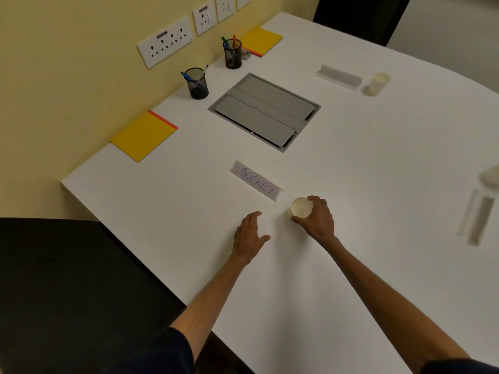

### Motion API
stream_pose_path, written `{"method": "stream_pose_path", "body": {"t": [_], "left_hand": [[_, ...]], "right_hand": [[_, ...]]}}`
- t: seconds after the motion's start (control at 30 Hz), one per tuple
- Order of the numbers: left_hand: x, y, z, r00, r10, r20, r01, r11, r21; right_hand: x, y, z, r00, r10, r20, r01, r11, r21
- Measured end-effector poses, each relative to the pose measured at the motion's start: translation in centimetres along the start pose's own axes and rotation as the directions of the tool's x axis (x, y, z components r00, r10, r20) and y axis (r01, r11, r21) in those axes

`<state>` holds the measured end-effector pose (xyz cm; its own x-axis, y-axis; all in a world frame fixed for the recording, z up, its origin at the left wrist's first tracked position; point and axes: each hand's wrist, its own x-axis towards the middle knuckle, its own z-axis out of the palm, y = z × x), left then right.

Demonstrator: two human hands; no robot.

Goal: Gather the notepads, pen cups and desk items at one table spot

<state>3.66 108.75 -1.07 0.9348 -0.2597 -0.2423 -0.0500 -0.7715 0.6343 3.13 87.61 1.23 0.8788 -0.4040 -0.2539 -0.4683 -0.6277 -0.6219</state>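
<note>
My right hand grips a white paper cup standing on the white table, just in front of a clear name stand reading "SOCKET". My left hand rests flat on the table beside it, fingers spread, holding nothing. Two yellow notepads lie by the wall, one near left, one far. Two black mesh pen cups with pens stand between them, one nearer, one farther.
A grey flip-lid socket box is sunk into the table's middle. Another clear name stand and a paper cup sit far right. A third stand and a blurred cup are at the right edge. Wall sockets line the yellow wall.
</note>
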Motion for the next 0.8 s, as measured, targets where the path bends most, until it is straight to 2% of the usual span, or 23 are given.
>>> {"method": "stream_pose_path", "body": {"t": [0.33,0.57,0.8], "left_hand": [[1.3,-1.2,0.5,1.000,-0.008,0.011,0.007,0.996,0.091],[2.0,-2.7,1.1,0.995,-0.055,0.084,0.040,0.985,0.171],[2.2,-2.9,1.4,0.994,-0.057,0.096,0.035,0.976,0.214]], "right_hand": [[2.4,-0.5,0.8,1.000,0.000,-0.026,-0.001,0.999,-0.040],[2.9,-0.9,1.5,0.999,0.017,-0.033,-0.019,0.999,-0.045],[2.9,-0.4,1.6,1.000,-0.006,-0.015,0.005,0.998,-0.063]]}}
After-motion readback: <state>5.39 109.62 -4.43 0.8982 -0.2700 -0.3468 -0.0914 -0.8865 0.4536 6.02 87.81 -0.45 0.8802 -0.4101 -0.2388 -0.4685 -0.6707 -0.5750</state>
